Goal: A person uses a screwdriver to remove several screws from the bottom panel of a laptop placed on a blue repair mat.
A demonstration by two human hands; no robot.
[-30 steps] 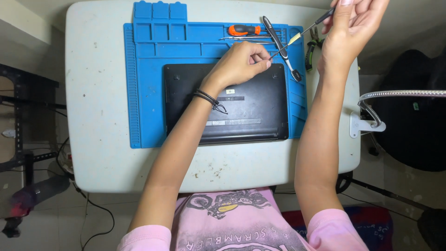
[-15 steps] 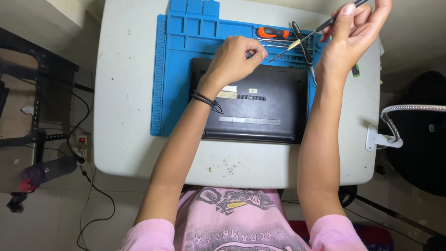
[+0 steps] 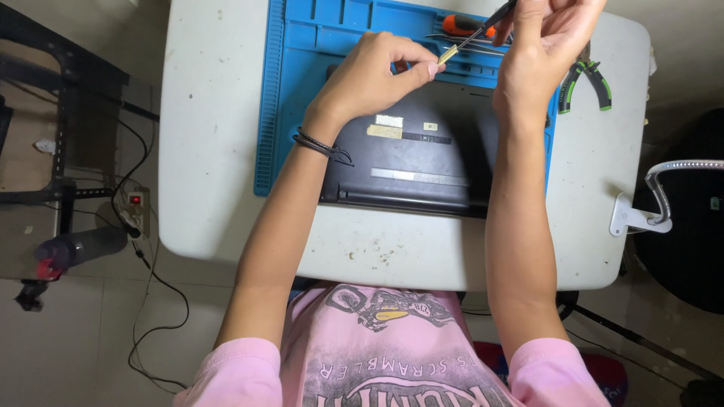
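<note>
Compared with the picture from half a second before, the view has shifted: the white surface (image 3: 219,136) and the blue mat (image 3: 302,83) sit lower and more to the right in my frame, and both hands are now nearer to the top edge. My right hand (image 3: 547,45) is cut by that edge. The two hands have stayed close together, with the same thin tool between them.

The tool is a slim screwdriver (image 3: 471,36) with a dark shaft and a pale yellow tip. It lies slanted in the air above the mat, the tip low to the left, the shaft rising to the right. The fingers of my right hand are closed around the upper part of the shaft; I cannot see the handle end because it leaves the frame. My left hand (image 3: 369,79) is curled, and its thumb and forefinger are pressed together on the yellow tip, or on something very small at the tip; I cannot tell which.

Under the hands a black laptop (image 3: 422,162) lies with its bottom side up on the mat. Behind the screwdriver, an orange-handled tool (image 3: 456,24) rests on the mat beside some thin metal tools. Green-handled pliers (image 3: 584,79) lie at the right edge of the mat, just beside my right wrist. A black band (image 3: 317,143) is on my left wrist.
</note>
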